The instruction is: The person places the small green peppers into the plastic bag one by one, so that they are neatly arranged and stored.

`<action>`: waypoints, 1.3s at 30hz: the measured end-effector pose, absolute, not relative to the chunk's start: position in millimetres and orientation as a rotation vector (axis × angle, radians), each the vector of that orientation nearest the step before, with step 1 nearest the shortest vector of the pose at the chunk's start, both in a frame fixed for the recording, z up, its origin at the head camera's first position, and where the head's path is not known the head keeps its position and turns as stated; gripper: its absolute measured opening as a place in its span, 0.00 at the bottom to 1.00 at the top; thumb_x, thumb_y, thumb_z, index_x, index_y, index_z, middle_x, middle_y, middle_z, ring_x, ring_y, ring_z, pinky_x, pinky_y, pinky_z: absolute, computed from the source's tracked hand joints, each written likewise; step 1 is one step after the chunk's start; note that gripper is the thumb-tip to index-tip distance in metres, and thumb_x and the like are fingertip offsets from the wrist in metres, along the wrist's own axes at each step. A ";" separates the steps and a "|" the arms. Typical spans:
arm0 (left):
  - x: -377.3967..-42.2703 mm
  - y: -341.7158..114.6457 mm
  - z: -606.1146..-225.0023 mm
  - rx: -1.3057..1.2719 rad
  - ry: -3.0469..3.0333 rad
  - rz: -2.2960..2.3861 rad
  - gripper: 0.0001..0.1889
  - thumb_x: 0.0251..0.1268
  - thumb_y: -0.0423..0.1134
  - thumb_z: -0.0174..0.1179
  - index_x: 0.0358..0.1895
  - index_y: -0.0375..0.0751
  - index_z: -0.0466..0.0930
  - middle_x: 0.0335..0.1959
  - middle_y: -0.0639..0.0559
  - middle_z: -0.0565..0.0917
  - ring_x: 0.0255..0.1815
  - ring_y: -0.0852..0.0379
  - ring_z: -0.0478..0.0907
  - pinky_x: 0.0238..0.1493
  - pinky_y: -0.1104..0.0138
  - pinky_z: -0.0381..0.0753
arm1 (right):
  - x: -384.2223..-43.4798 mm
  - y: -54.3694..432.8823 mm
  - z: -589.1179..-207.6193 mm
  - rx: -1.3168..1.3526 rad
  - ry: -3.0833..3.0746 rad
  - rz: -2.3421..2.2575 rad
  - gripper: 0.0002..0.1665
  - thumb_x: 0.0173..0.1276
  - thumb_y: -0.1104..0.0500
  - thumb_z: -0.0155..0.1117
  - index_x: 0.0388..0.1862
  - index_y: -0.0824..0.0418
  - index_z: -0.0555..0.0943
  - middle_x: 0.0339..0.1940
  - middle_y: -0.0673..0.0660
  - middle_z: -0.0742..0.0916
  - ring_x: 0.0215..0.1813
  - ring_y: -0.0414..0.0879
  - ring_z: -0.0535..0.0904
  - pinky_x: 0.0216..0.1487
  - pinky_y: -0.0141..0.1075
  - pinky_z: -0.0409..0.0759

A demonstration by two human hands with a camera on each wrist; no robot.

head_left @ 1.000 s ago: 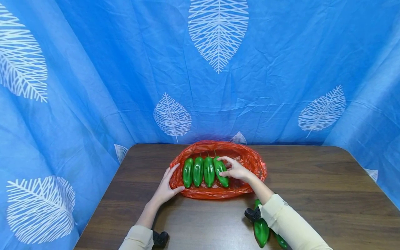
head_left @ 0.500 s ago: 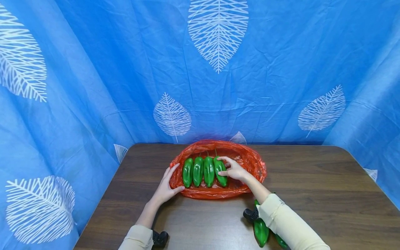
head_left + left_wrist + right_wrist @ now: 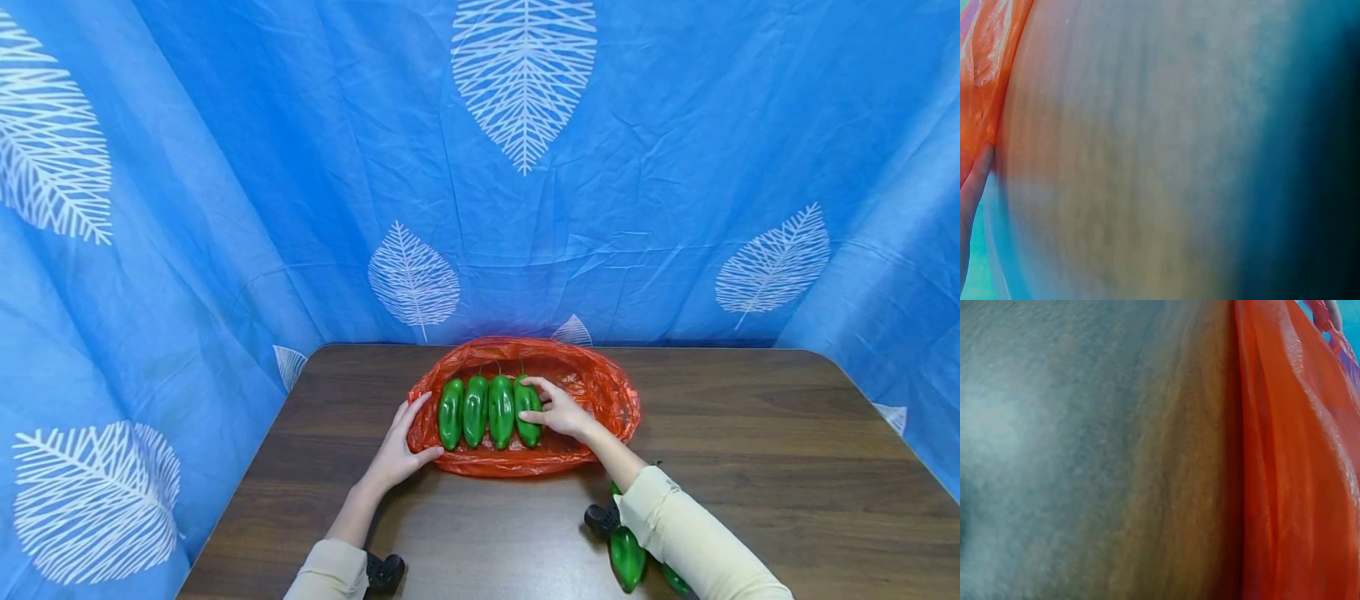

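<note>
Fourth green pepper [image 3: 527, 401] straightens, lining up neatly!
Lower centre, right hand [image 3: 564, 412] pinches it; left hand [image 3: 394, 457] spreads wide at the red bag's [image 3: 517, 465] edge.

Head view looking forward and down, close wrist views, sharing red plastic [image 3: 525, 467]

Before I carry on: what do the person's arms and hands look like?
Both arms have long, pale cream fabric sleeves with wide, folded cuffs. A small, rounded black device sits at the left wrist, a similar one at the right. The bare left hand and right hand wear no gloves.
</note>
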State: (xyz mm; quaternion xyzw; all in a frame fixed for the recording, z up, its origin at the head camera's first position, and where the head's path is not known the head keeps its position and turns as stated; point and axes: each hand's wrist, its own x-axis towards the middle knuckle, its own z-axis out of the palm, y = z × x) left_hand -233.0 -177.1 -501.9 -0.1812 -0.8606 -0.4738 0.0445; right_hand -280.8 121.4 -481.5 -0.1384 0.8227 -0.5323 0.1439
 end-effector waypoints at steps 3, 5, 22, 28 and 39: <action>-232.9 -177.1 -501.7 -0.558 -2.627 -1.449 0.45 0.44 0.39 0.71 0.68 0.43 0.57 0.67 0.39 0.56 0.67 0.40 0.53 0.61 0.42 0.56 | -280.7 120.2 -483.4 -0.459 2.390 -1.538 0.33 0.61 0.62 0.63 0.63 0.65 0.63 0.43 0.67 0.77 0.38 0.50 0.77 0.32 0.37 0.75; -232.8 -177.1 -501.6 -0.560 -2.627 -1.450 0.45 0.44 0.38 0.71 0.68 0.43 0.57 0.67 0.39 0.56 0.67 0.40 0.53 0.62 0.42 0.56 | -281.4 120.0 -485.3 -0.494 2.396 -1.542 0.33 0.61 0.63 0.63 0.63 0.67 0.63 0.41 0.67 0.77 0.37 0.50 0.77 0.32 0.36 0.76; -230.5 -176.8 -500.1 -0.553 -2.616 -1.473 0.45 0.43 0.37 0.71 0.68 0.44 0.58 0.67 0.39 0.56 0.67 0.40 0.53 0.62 0.42 0.56 | -280.8 120.4 -483.0 -0.499 2.434 -1.465 0.33 0.61 0.62 0.63 0.64 0.66 0.63 0.41 0.65 0.78 0.38 0.50 0.78 0.35 0.38 0.77; -232.0 -177.2 -502.5 -0.567 -2.585 -1.458 0.45 0.41 0.36 0.71 0.68 0.42 0.59 0.66 0.38 0.58 0.67 0.41 0.54 0.62 0.44 0.56 | -281.1 120.3 -482.5 -0.521 2.464 -1.439 0.35 0.60 0.62 0.64 0.64 0.66 0.63 0.39 0.65 0.78 0.37 0.50 0.78 0.35 0.37 0.77; -232.3 -177.2 -503.7 -0.548 -2.597 -1.473 0.45 0.43 0.38 0.71 0.68 0.45 0.58 0.67 0.41 0.57 0.67 0.40 0.54 0.61 0.42 0.56 | -279.2 128.8 -458.9 -0.468 2.474 -1.375 0.38 0.58 0.61 0.66 0.66 0.61 0.62 0.49 0.72 0.74 0.43 0.58 0.78 0.36 0.42 0.79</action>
